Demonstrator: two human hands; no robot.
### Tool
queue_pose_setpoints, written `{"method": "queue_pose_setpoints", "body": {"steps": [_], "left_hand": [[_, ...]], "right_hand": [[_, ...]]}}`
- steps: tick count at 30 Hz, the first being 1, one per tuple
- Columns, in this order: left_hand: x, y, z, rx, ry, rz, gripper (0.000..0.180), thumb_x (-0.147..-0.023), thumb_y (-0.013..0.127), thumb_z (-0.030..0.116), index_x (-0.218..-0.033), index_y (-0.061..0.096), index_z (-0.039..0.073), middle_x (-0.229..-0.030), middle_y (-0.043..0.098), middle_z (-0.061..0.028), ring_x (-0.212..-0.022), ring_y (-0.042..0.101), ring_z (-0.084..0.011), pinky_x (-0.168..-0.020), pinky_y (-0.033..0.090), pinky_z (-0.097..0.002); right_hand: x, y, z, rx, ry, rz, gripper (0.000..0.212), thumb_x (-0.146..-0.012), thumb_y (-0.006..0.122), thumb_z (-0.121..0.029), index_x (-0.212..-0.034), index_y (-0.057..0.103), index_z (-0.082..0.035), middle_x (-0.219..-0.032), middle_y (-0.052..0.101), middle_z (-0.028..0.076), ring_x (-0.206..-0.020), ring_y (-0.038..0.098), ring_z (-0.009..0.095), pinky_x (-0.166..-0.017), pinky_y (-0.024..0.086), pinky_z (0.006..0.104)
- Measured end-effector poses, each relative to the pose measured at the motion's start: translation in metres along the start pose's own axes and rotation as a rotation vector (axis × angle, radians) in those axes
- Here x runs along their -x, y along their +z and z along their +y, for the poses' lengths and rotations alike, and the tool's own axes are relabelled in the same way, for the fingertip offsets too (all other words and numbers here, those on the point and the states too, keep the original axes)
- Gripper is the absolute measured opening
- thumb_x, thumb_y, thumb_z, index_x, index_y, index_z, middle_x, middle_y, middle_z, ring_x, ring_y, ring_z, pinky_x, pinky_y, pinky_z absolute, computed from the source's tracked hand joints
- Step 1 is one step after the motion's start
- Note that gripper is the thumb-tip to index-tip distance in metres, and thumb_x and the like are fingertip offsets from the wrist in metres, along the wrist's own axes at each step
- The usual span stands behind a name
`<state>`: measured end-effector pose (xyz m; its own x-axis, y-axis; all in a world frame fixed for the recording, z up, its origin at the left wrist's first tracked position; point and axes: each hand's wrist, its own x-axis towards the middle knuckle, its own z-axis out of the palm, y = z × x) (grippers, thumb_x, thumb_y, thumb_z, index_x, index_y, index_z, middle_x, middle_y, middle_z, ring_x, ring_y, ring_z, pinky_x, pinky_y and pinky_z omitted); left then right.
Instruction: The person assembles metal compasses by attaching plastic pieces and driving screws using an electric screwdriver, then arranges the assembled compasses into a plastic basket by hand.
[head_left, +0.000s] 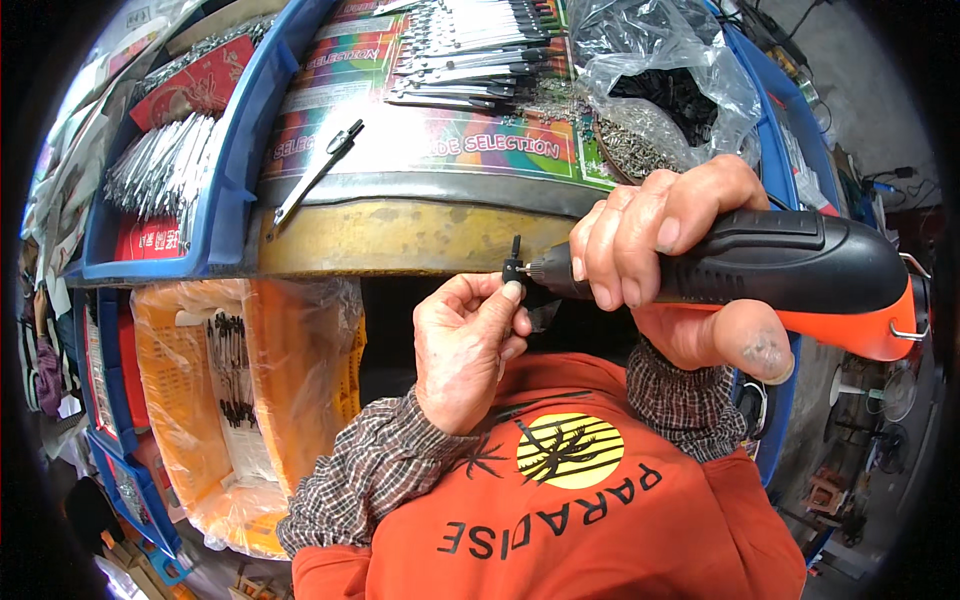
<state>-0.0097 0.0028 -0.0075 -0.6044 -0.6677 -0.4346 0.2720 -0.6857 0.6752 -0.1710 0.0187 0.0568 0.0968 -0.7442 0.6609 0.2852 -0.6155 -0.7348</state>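
Observation:
In my left hand [462, 335] a small black plastic piece [513, 268] is pinched between thumb and forefinger, just in front of the table edge. My right hand [690, 225] is wrapped round a black and orange electric screwdriver [810, 262], held level. The screwdriver's bit points left and meets the side of the black piece; whether it sits in a screw is too small to tell. Part of the black piece is hidden by my left fingers. Beyond my hands, a single silver strip with a black end [318, 172] lies slanted on the table.
Many similar strips [470, 50] are piled at the back of the table. Small metal screws [632, 145] lie beside a clear bag [650, 40] of black parts. A blue bin [235, 150] with white strips stands at left, above a plastic-lined orange basket [285, 350].

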Motion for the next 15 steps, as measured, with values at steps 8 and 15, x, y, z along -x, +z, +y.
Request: {"method": "queue_pose_setpoints", "body": {"steps": [8, 15], "left_hand": [[0.000, -0.003, -0.001, -0.002, -0.007, -0.004, 0.012, -0.085, 0.056, 0.007, -0.089, 0.053, -0.004, -0.067, 0.055, -0.0077, -0.052, 0.044, -0.0073, -0.042, 0.033, -0.0179], [0.003, 0.004, 0.000, 0.000, 0.011, 0.045, 0.008, -0.086, 0.054, 0.004, -0.087, 0.050, -0.002, -0.065, 0.053, -0.0048, -0.052, 0.046, -0.0060, -0.041, 0.034, -0.0169]], "right_hand": [[-0.002, 0.002, -0.002, 0.041, 0.052, -0.022, 0.065, -0.061, 0.069, -0.058, -0.091, 0.043, -0.006, -0.065, 0.053, 0.004, -0.057, 0.055, 0.017, -0.059, 0.046, 0.0319], [-0.024, -0.001, -0.002, 0.101, 0.118, -0.282, 0.060, -0.065, 0.073, -0.051, -0.090, 0.043, -0.006, -0.065, 0.052, 0.004, -0.057, 0.052, 0.015, -0.059, 0.045, 0.0316]]}}
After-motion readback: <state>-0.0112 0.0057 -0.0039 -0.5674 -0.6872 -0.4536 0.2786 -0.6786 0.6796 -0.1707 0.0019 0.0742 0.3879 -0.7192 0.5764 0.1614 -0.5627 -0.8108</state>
